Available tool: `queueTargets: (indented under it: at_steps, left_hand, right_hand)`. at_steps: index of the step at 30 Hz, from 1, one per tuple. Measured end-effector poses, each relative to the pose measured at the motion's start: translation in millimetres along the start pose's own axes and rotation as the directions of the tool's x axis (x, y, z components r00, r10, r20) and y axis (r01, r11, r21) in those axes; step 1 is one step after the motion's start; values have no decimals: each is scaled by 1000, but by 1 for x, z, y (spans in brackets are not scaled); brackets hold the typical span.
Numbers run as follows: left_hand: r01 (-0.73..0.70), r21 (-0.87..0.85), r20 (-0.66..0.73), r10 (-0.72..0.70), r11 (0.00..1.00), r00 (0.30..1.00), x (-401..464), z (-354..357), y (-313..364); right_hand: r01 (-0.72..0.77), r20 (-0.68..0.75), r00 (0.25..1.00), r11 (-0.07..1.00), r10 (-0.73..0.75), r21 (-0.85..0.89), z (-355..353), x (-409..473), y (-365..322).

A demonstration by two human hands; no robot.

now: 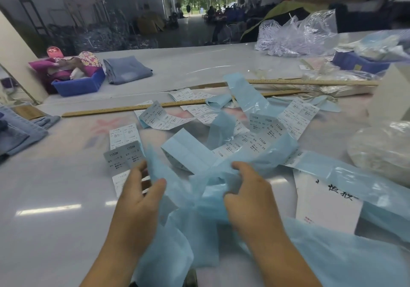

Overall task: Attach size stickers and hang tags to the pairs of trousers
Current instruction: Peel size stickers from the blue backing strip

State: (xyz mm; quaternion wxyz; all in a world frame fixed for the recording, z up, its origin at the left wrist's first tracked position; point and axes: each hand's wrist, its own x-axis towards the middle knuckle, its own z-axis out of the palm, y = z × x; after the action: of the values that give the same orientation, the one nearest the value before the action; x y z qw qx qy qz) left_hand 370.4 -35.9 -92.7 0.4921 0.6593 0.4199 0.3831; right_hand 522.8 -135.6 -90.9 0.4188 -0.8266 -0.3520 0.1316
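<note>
A tangle of light blue backing strips (188, 220) lies on the white table in front of me. My left hand (139, 195) pinches a strip of it between thumb and fingers. My right hand (248, 191) grips the bunched strips beside it. Several sheets of white size stickers (124, 135) printed "1103#" are scattered beyond my hands. Folded blue trousers (127, 69) lie far left on the table, and another pair (15, 129) sits at the left edge.
Two long wooden rulers (133, 107) cross the table. A blue bin (79, 84) of cloth stands at the far left, another blue bin (359, 61) at the far right. Clear plastic bags (295, 36) and a white printed bag (326, 202) lie to the right.
</note>
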Motion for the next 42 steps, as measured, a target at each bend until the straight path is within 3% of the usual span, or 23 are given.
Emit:
queueTargets:
  at_steps: [4, 8, 10, 12, 15, 17, 20, 23, 24, 27, 30, 32, 35, 36, 38, 40, 42]
  left_hand:
    - [-96, 89, 266, 69, 991, 961, -10, 13, 2]
    - [-38, 120, 206, 13, 992, 978, -9, 13, -2]
    - [-37, 185, 85, 21, 982, 996, -8, 11, -3]
    - [-2, 225, -105, 26, 974, 994, -6, 4, -4]
    - [118, 298, -366, -1, 947, 931, 2, -9, -2]
    - [189, 399, -406, -12, 897, 914, 8, -5, 3]
    - [58, 646, -264, 152, 761, 952, 8, 25, 19]
    - [-264, 808, 79, 346, 527, 935, 15, 67, 37]
    - [-342, 817, 208, 316, 465, 926, 22, 81, 40]
    - [-292, 759, 385, -39, 582, 922, 41, 126, 49]
    - [-215, 833, 371, -225, 510, 901, 58, 158, 40]
    - [-208, 884, 324, -227, 419, 918, 69, 167, 34]
    - [-344, 912, 380, -142, 225, 914, 84, 172, 34]
    - [-378, 901, 404, -96, 213, 910, 88, 171, 36]
    - [-359, 889, 368, 26, 285, 930, 100, 161, 43]
    - [-258, 908, 236, 106, 330, 966, 116, 140, 53]
    - [-144, 932, 96, 154, 334, 983, 131, 117, 59]
  right_hand:
    - [215, 231, 923, 911, -307, 351, 15, -14, -22]
    - [157, 381, 874, 916, -303, 369, 12, -16, -17]
    - [132, 319, 914, 927, -251, 351, 5, -11, -13]
    - [113, 170, 971, 953, -165, 281, -10, -6, -6]
    - [13, -61, 998, 999, -10, 43, -42, 6, 19]
    - [-85, -97, 993, 986, 71, -146, -65, 17, 39]
    - [-130, -3, 991, 968, 132, -214, -83, 34, 51]
    - [-96, 70, 991, 977, 111, -193, -80, 47, 49]
    - [-69, 96, 991, 973, 92, -220, -77, 51, 48]
    - [6, 189, 981, 958, 50, -286, -67, 62, 43]
    - [54, 245, 969, 942, 30, -330, -62, 70, 41]
    - [109, 313, 950, 941, -4, -320, -60, 72, 42]
    - [178, 335, 940, 935, -68, -308, -63, 75, 46]
    - [173, 270, 959, 927, -81, -334, -67, 78, 50]
    - [137, 116, 989, 861, -91, -491, -79, 86, 57]
    - [58, 59, 998, 698, -23, -713, -90, 94, 66]
    - [-34, 38, 994, 619, 103, -785, -94, 99, 72]
